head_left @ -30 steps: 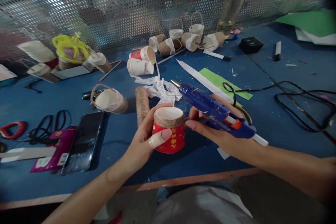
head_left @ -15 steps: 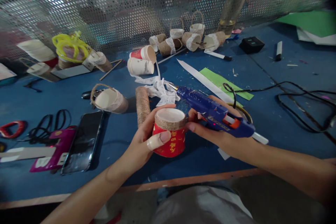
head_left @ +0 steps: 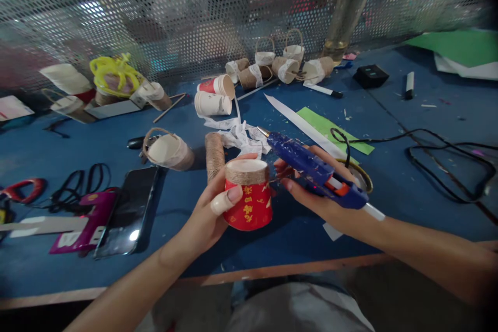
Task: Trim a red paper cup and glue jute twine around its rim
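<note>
My left hand [head_left: 212, 207] is wrapped round a red paper cup [head_left: 249, 205], its thumb on the front. Brown twine [head_left: 247, 175] circles the upper part of the cup, below the white rim. In my right hand [head_left: 322, 199] is a blue glue gun [head_left: 307, 161], its metal tip pointing up and left, above and right of the cup. A thin strand runs between the cup and my right fingertips. Behind my left hand lies a roll of twine [head_left: 215, 155], beside crumpled white lace [head_left: 243, 135].
A small handled basket [head_left: 169, 151], a phone [head_left: 126, 212] and a purple glue gun [head_left: 87, 223] lie on the left. Several twine baskets [head_left: 286, 69] and stacked cups [head_left: 213, 104] stand or lie behind. A black cord [head_left: 412, 148] loops on the right.
My right hand has moved slightly away from the cup, opening a gap crossed by the strand. The cup has turned a little in my left hand, and the camera view has shifted slightly.
</note>
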`<state>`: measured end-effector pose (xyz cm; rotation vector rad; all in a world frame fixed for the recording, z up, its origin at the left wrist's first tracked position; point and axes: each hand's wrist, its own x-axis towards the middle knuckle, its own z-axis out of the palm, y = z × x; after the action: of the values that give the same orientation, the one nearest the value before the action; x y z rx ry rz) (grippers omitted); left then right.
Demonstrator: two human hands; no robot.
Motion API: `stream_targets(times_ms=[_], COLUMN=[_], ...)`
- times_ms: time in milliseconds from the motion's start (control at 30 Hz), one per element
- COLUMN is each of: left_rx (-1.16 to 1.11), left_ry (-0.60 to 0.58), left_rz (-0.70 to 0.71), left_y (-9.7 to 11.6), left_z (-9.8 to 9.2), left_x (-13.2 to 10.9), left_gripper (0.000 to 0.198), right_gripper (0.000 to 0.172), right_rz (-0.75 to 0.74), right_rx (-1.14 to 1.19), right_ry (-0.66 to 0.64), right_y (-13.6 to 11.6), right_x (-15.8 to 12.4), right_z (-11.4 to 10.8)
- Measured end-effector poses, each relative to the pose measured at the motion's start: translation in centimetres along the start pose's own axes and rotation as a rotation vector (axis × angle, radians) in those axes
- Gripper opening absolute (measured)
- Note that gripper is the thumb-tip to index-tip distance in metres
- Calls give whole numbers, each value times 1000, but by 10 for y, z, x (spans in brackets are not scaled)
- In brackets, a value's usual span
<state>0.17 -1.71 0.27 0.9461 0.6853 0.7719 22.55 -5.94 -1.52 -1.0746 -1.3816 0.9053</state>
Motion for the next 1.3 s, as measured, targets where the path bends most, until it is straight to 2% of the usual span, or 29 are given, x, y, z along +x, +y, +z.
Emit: stream_targets(times_ms=[67,200,333,500,633,767,933,1000,1067,1133,1300], left_rx=[-16,-40,-52,-18,35,63,164,186,80,12,-81], left_ry=[-37,-145,-326,-426,-485,-546,-575,-673,-690,-700,-502], left_rz=[4,-9,-50,-76,-99,-106,2,34,102,78,89], left_y=[-2,-6,-7,-7,-7,-7,-18,-26,-33,-34,-18], left_z=[-2,-3,-2,2,6,6,1,-2,-2,-1,2], left_x=[-1,-3,-6,-12,-16,-19,-16,-13,-12,-14,-19], left_gripper=[71,66,62,67,75,85,87,93,92,94,83], right_gripper=[31,45,32,22,28,39,30,22,18,21,30], right_rz=[59,96,102,96,89,78,82,146,224,274,265], right_rx=[36,42,14,57,41,88,206,275,340,368,241], right_ry=[-66,-57,-86,-230,-294,-336,-434,-448,-433,-375,-66], right_y=[8,26,32,17,8,9,12,13,14,12,0], right_x=[-3,-6,-4,2,3,4,6,5,4,3,9], right_z=[0,-1,1,4,5,6,9,11,12,12,5])
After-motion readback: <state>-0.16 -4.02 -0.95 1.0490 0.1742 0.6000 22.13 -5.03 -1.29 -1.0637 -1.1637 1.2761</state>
